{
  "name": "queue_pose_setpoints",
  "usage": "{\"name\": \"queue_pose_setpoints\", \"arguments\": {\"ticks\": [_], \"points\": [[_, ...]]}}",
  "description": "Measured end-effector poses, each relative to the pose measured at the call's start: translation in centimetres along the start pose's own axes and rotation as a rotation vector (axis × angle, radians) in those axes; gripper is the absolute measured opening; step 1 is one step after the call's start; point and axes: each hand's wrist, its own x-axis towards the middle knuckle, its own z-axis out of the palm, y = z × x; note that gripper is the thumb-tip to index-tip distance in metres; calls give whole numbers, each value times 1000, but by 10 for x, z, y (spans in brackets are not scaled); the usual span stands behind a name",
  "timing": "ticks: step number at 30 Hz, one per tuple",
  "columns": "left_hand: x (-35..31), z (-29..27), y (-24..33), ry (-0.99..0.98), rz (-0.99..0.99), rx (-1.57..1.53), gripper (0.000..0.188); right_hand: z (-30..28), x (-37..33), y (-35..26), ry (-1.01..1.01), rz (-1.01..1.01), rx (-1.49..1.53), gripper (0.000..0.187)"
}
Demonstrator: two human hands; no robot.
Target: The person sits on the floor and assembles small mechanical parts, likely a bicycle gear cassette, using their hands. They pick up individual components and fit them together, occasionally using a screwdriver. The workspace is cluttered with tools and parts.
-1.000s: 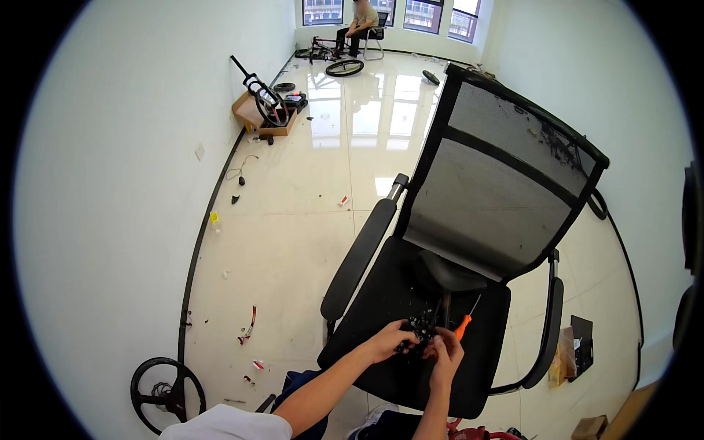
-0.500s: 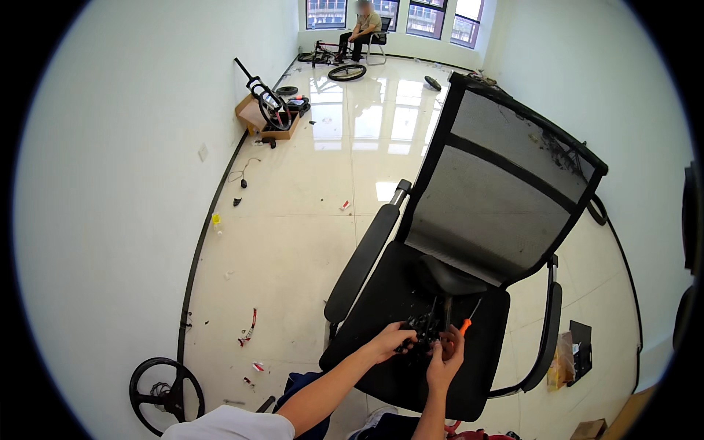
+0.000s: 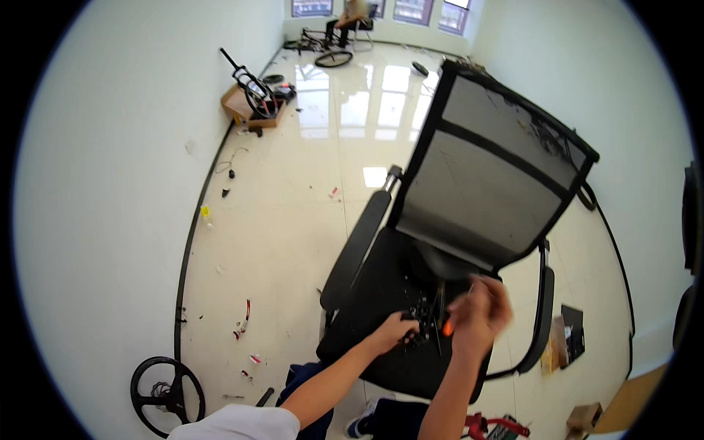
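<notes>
My left hand (image 3: 394,332) is closed around a small black part with shiny bits (image 3: 419,314), its exact kind too small to make out. It is over the seat of a black office chair (image 3: 367,337). My right hand (image 3: 480,315) is raised over the right side of the seat, smeared by motion. Beside its thumb shows the orange handle of a screwdriver (image 3: 448,328); whether my fingers hold it cannot be told. A dark bicycle saddle (image 3: 440,262) lies toward the backrest, its post pointing at me. Small crumbs dot the seat around my left hand.
Armrests (image 3: 357,249) flank the seat. A steering wheel (image 3: 174,396) leans by the left wall. Bike parts in a carton (image 3: 268,119) stand farther up that wall. A person (image 3: 345,22) sits at the back near a wheel (image 3: 334,59). An open black case (image 3: 572,330) lies right.
My right hand has lifted up and right, away from my left hand. The orange handle now appears farther left. My left hand stays on the black part; the whole view has shifted slightly.
</notes>
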Motion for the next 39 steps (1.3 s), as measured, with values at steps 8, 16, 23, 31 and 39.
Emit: {"name": "queue_pose_setpoints", "arguments": {"ticks": [8, 16, 23, 31, 39], "points": [[-13, 9, 7, -12, -2, -39, 19, -45, -78, 93, 91, 207, -627, 17], [-20, 6, 18, -64, 15, 110, 17, -77, -86, 94, -364, -180, -1211, 31], [-22, 14, 20, -201, -145, 71, 7, -88, -52, 68, -817, -708, -1284, 33], [-25, 9, 19, -392, -229, -114, 35, -63, -9, 72, -1134, -997, -1174, 21], [-16, 4, 26, -352, -88, 23, 45, -46, 24, 85, -1293, -987, -1126, 41]]}}
